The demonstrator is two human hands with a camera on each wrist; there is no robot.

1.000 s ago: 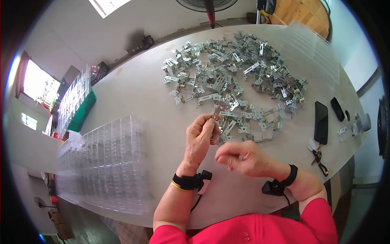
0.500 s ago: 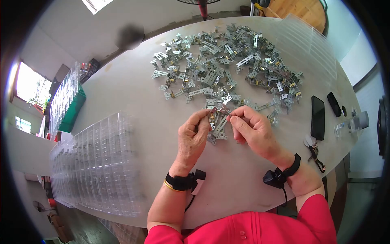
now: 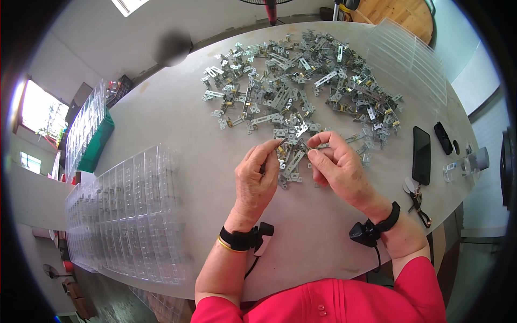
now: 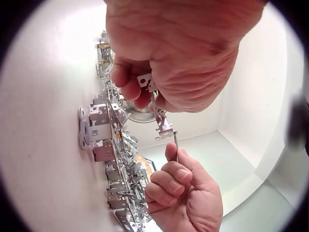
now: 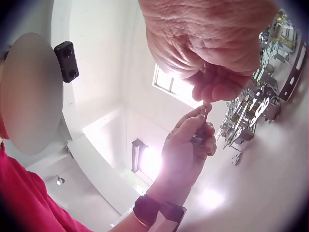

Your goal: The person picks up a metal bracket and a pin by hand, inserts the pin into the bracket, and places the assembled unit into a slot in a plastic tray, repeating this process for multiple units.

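Note:
My left hand (image 3: 256, 180) pinches a metal bracket (image 4: 164, 126) between thumb and fingertips, over the near edge of a pile of metal brackets (image 3: 326, 79). Facing it from the right, my right hand (image 3: 344, 175) holds a thin metal piece (image 4: 176, 141) between thumb and index finger. In the left wrist view the tip of that piece comes right up to the bracket's lower end. The right wrist view shows the left fingertips close under the right hand, whose curled fingers hide most of the thin piece.
Clear plastic compartment trays (image 3: 126, 226) lie at the left of the table, with a green box (image 3: 98, 142) behind them. A transparent divided sheet (image 3: 409, 59) lies at the back right. To the right are a phone (image 3: 421, 156), keys (image 3: 416, 202), a black case (image 3: 443, 138) and a clear cup (image 3: 474, 161).
My right hand has moved up and forward from nearer the body to face the left hand, now with the thin piece in its fingertips. The left hand keeps the bracket, and the head view has shifted slightly.

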